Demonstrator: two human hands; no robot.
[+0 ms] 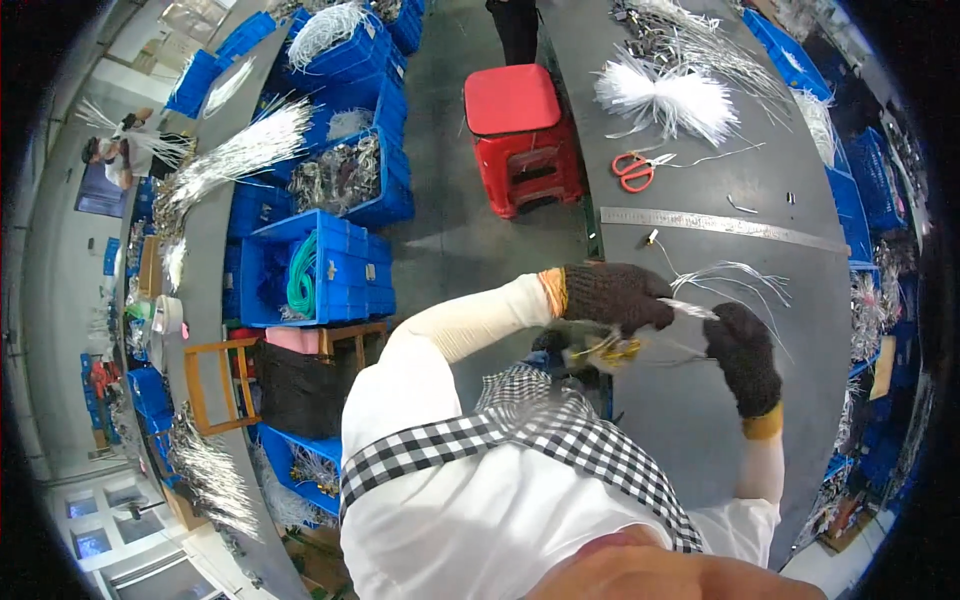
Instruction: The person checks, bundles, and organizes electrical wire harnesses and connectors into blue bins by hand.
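Both my hands wear dark knitted gloves with yellowish cuffs, and they are close together over the grey table's near edge. A short bundle of white wires (pixel 692 308) stretches between them. My left hand (pixel 618 297) is closed round one end, and my right hand (pixel 742 352) grips the other end with its fingers pressed together. Below my left hand hang yellow connectors (pixel 612 350), blurred, with thin wires trailing from them. Just beyond my hands, loose thin white wires (pixel 740 280) are spread on the table, with a small connector (pixel 652 237) nearby.
A steel ruler (pixel 720 225) lies across the table, with red-handled scissors (pixel 636 172) beyond it. Farther off is a tied white wire bundle (pixel 668 100). A red stool (pixel 520 135) stands left of the table. Blue crates (pixel 345 270) and a wooden chair (pixel 215 385) are at left.
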